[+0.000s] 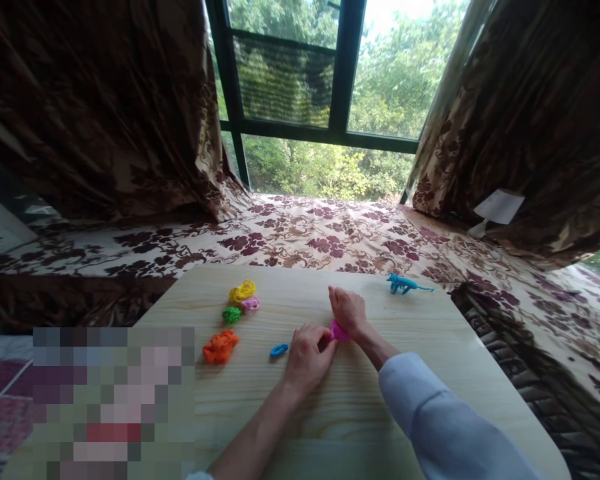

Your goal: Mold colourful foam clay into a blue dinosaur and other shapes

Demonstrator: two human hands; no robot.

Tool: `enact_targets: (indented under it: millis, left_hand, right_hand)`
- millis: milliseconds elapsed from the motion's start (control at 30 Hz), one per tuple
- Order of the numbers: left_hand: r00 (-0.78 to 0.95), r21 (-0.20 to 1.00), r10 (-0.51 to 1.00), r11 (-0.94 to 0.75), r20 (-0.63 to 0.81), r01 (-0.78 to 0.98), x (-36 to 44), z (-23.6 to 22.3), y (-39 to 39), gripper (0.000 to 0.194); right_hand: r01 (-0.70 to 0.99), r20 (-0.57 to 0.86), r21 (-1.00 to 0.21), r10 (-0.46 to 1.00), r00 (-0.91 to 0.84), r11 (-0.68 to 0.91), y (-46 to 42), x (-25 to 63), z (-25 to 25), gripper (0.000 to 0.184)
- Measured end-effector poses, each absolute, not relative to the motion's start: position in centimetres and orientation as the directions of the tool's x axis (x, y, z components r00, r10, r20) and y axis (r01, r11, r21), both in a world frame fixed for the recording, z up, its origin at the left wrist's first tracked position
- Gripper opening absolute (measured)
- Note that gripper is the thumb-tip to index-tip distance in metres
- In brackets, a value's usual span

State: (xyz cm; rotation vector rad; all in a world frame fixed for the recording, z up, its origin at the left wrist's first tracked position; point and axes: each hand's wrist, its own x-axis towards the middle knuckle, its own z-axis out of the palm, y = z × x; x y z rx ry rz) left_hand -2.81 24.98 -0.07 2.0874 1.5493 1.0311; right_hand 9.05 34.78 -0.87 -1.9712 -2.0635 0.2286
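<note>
Between my two hands is a bright pink, soft-looking piece (339, 331), just above or on the wooden table (380, 413). The fingers of my left hand (309, 360) are pinched at its left end. My right hand (349, 312) is closed, and the pink piece runs in under its lower edge; its fingertips are mostly hidden. A small blue loop (279, 350) lies left of my left hand. Farther off at the right stands a blue four-legged animal figure (403, 285) with a long thin tail.
Left on the table are an orange lump (221, 347), a green clump (231, 315), a yellow stringy bundle (243, 291) and a pale pink clump (251, 305). Behind is a flower-patterned ledge (325, 233) with a white lamp (499, 207). A blurred-out patch covers the lower left.
</note>
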Motion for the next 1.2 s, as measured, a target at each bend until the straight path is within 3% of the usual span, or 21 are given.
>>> enact_targets:
  millis: [133, 500, 600, 733, 967, 1200]
  left_hand:
    - [0.104, 0.659, 0.929, -0.327, 0.354, 0.677, -2.6, -0.1, 24.9, 0.031]
    - [0.088, 0.691, 0.935, -0.314, 0.343, 0.651, -2.3, 0.1, 24.6, 0.016]
    - [0.088, 0.696, 0.937, -0.311, 0.337, 0.648, -2.1, 0.0, 24.7, 0.022]
    - [0.098, 0.670, 0.937, -0.310, 0.335, 0.674, -2.1, -0.1, 24.7, 0.008]
    - [0.130, 0.632, 0.937, -0.316, 0.323, 0.708, -2.3, -0.1, 24.8, 0.006]
    - [0.145, 0.609, 0.942, -0.308, 0.302, 0.731, -2.2, -0.3, 25.1, 0.010]
  right_hand:
    - [0.950, 0.085, -0.307, 0.996, -0.038, 0.062, 34.1, 9.4, -0.9, 0.026]
    - [0.968, 0.121, -0.234, 0.991, -0.062, 0.090, 30.7, 11.4, 0.0, 0.025]
    - [0.975, 0.159, -0.210, 0.987, -0.038, 0.071, 31.1, 11.0, 0.1, 0.042]
    - [0.976, 0.176, -0.199, 0.983, -0.051, 0.087, 31.6, 10.8, 0.6, 0.056]
    - [0.953, 0.173, -0.220, 0.969, -0.174, 0.210, 29.8, 10.0, 0.5, 0.058]
    - [0.954, 0.178, -0.204, 0.967, -0.184, 0.220, 33.0, 9.3, -0.4, 0.054]
